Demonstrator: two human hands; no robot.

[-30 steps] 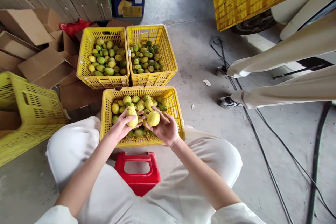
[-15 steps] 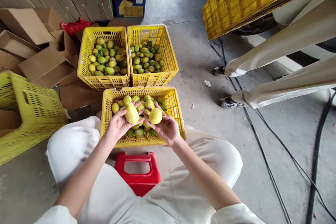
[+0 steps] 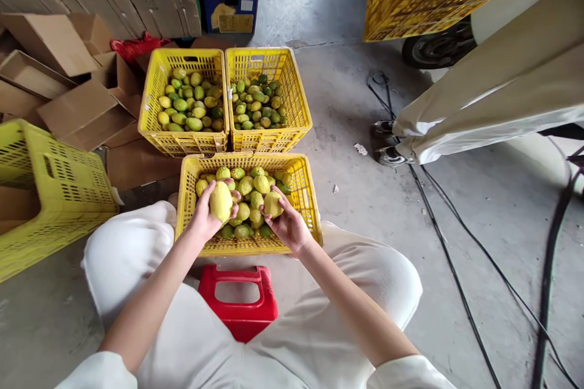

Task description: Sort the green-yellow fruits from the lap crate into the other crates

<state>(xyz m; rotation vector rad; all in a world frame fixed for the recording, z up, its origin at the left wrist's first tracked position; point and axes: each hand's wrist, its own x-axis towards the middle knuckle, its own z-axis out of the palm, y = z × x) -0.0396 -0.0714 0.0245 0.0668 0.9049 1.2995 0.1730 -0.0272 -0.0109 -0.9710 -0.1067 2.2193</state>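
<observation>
My left hand (image 3: 207, 214) is closed around a large yellow lemon (image 3: 221, 202). In my right hand (image 3: 287, 219) is a smaller, rounder yellow lemon (image 3: 273, 204), gripped by the fingers. Both hands are held over a yellow plastic crate (image 3: 186, 194) between my knees, apart from each other. Inside that crate lie several yellow and green lemons (image 3: 244, 213). Behind it, side by side, stand a left crate (image 3: 145, 97) and a right crate (image 3: 305, 109), each partly filled with greener lemons.
A red plastic stool (image 3: 237, 316) is between my legs. At left are a tilted yellow-green crate (image 3: 68, 194) and loose cardboard boxes (image 3: 82, 103). A person's legs (image 3: 479, 91) stand at right near stacked yellow crates (image 3: 420, 0). Black cables (image 3: 456, 249) run along the floor.
My fingers have closed round both lemons, which lay on opened palms before. The left lemon has turned and moved slightly left. The person at right has brought their feet closer together, and the stacked crates have shifted.
</observation>
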